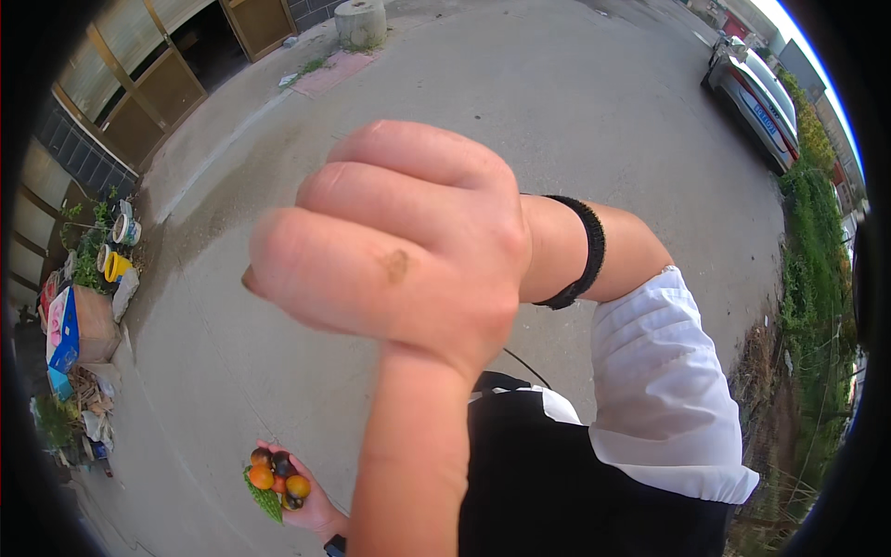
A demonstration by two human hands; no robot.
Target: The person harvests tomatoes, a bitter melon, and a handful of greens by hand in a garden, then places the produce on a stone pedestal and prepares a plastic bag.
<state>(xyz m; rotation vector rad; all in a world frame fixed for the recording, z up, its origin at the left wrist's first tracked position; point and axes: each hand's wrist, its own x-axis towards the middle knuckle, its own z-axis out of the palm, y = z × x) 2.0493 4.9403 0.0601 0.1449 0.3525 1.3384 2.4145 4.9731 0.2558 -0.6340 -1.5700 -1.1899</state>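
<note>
My right hand (418,244) is very close to the camera in the middle of the view. Several of its fingers are curled in, while one digit stretches down past the bottom edge; the palm is hidden and nothing shows in it. A black band (593,244) circles the wrist, above a white sleeve. At the lower left, my left hand (317,505) holds several small tomatoes (262,477), orange and dark purple, on its upturned palm. A green, bumpy bitter melon (266,498) lies at their left side. A dark strap (336,546) is on the left wrist.
Grey concrete ground (592,90) spreads around me. Potted plants, a yellow pot (117,267) and a cardboard box (95,324) line the left side, below brown-framed doors (167,83). A concrete cylinder (360,26) stands at the top. A silver car (755,104) and greenery are at right.
</note>
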